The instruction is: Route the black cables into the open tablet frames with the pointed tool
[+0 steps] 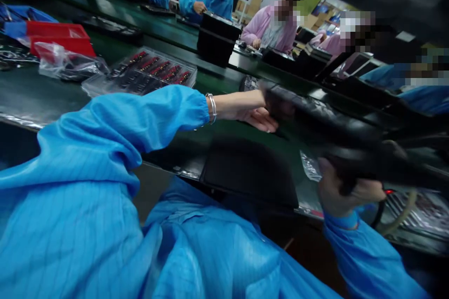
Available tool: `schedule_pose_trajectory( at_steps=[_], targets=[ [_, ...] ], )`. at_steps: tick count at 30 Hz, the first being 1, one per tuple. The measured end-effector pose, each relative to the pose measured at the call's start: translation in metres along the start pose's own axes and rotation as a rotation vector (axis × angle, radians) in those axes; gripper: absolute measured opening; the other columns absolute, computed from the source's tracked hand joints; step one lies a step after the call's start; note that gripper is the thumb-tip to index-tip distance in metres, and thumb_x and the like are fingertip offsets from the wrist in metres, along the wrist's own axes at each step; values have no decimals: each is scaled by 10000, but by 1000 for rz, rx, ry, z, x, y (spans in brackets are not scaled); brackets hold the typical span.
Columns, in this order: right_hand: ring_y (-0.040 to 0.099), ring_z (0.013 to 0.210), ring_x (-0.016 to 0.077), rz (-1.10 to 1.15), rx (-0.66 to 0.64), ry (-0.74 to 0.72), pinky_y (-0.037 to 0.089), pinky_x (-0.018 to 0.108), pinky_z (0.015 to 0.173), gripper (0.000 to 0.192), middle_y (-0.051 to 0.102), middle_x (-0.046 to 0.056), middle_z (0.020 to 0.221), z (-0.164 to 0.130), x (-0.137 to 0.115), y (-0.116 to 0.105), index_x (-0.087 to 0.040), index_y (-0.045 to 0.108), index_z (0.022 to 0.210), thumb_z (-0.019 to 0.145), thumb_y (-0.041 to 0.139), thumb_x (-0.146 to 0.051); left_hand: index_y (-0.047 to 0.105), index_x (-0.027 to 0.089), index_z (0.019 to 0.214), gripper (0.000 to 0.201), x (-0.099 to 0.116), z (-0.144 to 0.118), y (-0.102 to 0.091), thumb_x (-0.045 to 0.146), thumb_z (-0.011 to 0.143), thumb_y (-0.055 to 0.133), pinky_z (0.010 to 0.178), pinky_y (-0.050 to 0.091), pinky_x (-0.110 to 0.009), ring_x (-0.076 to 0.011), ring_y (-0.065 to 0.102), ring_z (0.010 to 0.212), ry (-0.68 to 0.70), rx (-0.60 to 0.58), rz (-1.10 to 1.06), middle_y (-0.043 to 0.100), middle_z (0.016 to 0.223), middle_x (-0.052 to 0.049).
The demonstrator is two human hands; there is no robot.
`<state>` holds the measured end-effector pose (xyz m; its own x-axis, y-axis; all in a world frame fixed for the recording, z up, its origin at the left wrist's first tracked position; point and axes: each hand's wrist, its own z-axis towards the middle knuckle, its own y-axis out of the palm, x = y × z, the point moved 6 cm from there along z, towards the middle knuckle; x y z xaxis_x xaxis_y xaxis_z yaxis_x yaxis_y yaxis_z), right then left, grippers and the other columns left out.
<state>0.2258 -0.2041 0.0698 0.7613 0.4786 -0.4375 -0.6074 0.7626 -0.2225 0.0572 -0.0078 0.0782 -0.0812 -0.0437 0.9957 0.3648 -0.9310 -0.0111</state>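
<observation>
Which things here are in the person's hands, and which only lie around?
In hand:
- left hand on the black keyboard
- right hand gripping the keyboard's near end

Lying around:
- clear tray of parts
- red bin
- plastic bag
- black bins
- black mat

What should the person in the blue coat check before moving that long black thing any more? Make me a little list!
1. Left hand on the far end of the long black keyboard-like part: ok, it touches that end.
2. Right hand closed on something dark at the near end: ok, though blur hides whether it is the same part or a tool.
3. Firmness of both holds: cannot tell, the fingers are blurred.
4. Black mat underneath free of loose bits: ok, nothing shows on it.
5. Clear tray of small red parts out of the way: ok, it sits apart, behind the left sleeve.
6. Crinkly plastic wrap by the right hand: not ok, it lies close.
</observation>
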Motion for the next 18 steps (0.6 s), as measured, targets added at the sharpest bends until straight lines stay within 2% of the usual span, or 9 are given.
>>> schedule_pose_trajectory(
  at_steps=[1,3,6,9,11,13,18],
  targets=[
    [763,971,256,16,125,6,597,421,1027,191,787,24,919,2,-2,-2,-207,812,952,774,878,-184,585,156,977,274,3,-5,3,397,885,678,823,600,-312,-192,747,854,31,1,-68,760,949,-97],
    [740,1042,233,99,251,36,541,413,1109,290,779,9,984,7,-8,2,-223,795,1087,805,847,-178,508,184,982,368,13,-17,10,519,942,654,746,623,-303,-205,774,813,148,3,-109,774,917,-108],
    [703,1170,240,274,223,297,483,473,1183,357,775,17,1084,12,-10,13,-235,754,1221,866,784,-227,473,195,977,359,29,-36,17,482,967,689,579,576,-201,-148,740,625,309,64,56,755,772,-45],
    [675,1236,232,414,183,597,415,491,1247,327,773,-2,1131,8,-11,18,-243,774,1104,786,847,-258,524,168,879,266,35,-48,17,356,1008,660,437,454,-123,-65,596,418,359,214,237,660,590,25],
    [657,1271,236,467,187,782,394,483,1265,367,764,-8,1186,1,-10,18,-244,773,1031,693,910,-283,522,158,778,332,31,-51,16,348,1029,628,409,425,-114,-51,571,392,337,271,225,639,557,25],
    [641,1302,254,475,158,919,427,482,1245,409,748,7,1249,-6,-10,20,-239,771,1016,650,938,-313,497,159,733,391,20,-51,15,377,1037,614,404,433,-118,-60,591,398,285,278,129,648,555,16],
    [603,1367,284,469,34,1069,524,500,1165,362,715,29,1341,-16,-9,28,-262,774,1068,731,886,-335,472,157,723,391,-14,-52,13,334,1051,589,379,406,-112,-59,584,387,80,313,-66,658,551,4]
  ],
)
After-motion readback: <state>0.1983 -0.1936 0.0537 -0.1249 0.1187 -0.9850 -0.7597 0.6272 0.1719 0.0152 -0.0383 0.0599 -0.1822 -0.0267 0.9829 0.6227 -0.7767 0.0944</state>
